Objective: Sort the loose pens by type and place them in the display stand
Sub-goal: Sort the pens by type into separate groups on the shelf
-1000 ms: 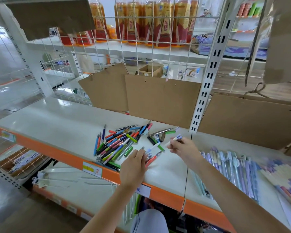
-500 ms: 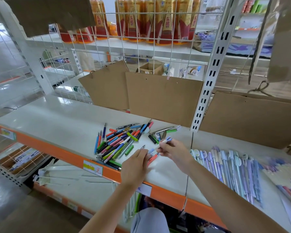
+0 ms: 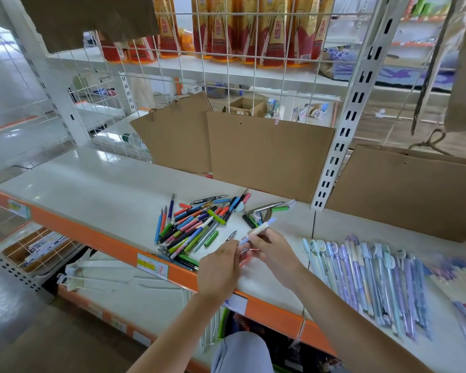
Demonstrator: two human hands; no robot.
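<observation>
While the right hand [image 3: 273, 254] is pinching a white pen [image 3: 258, 229] by its lower end above the shelf [image 3: 92, 195] near its orange front edge, the left hand [image 3: 221, 267] is curling fingers against reddish pens [image 3: 249, 253] beside it, loose pens [image 3: 197, 224] lying piled just behind, pastel pens [image 3: 361, 273] lying rowed to the right

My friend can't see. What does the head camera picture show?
A person's right hand holds a white pen beside the left hand, over a white shelf. A pile of mixed pens lies just left; a row of pale pens lies right.
</observation>
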